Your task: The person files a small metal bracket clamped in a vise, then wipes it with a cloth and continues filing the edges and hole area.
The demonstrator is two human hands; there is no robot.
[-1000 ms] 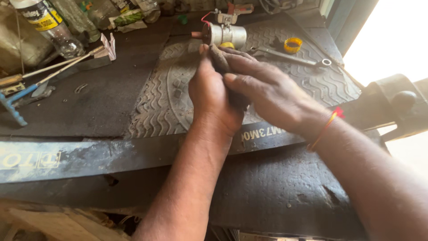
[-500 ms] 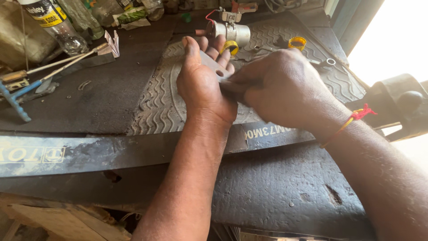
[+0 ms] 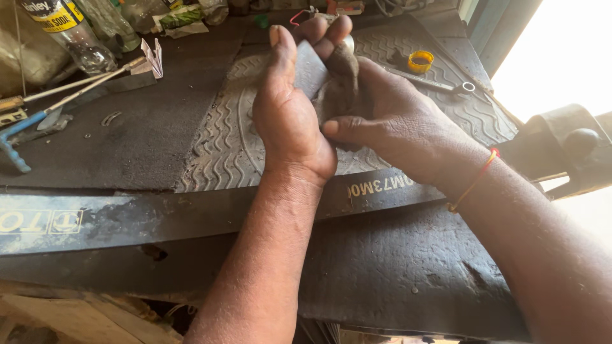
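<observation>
Dark rubber sheeting is covering the tabletop [image 3: 95, 159], with a piece of ribbed tyre tread [image 3: 223, 140] lying across its middle and bright daylight coming in from the upper right. Both hands are working together above the tread. The left hand [image 3: 290, 121] is standing upright with its back toward the camera, thumb raised and fingers curling round a flat grey piece [image 3: 310, 67], which is leaning against the palm with its long axis running up and away from the person. The right hand [image 3: 389, 124] is coming in from the right, its fingers wrapping a dusty grey rag [image 3: 341, 86] and pressing it against that flat piece, thumb stretched out toward the left wrist. So the piece is sitting between the two hands, held by the left and touched by the right through the rag; both hands are closed round what they carry, and neither is spread. A thin red-orange thread [image 3: 475, 181] is circling the right wrist. Farther back on the tabletop, a small yellow cap [image 3: 421, 61] and a long metal wrench [image 3: 440, 83] are lying to the right of the hands, well apart from them. At the far left, a clear plastic bottle [image 3: 73, 35] is lying beside thin rods [image 3: 83, 86] and a blue-handled tool [image 3: 16, 143].
</observation>
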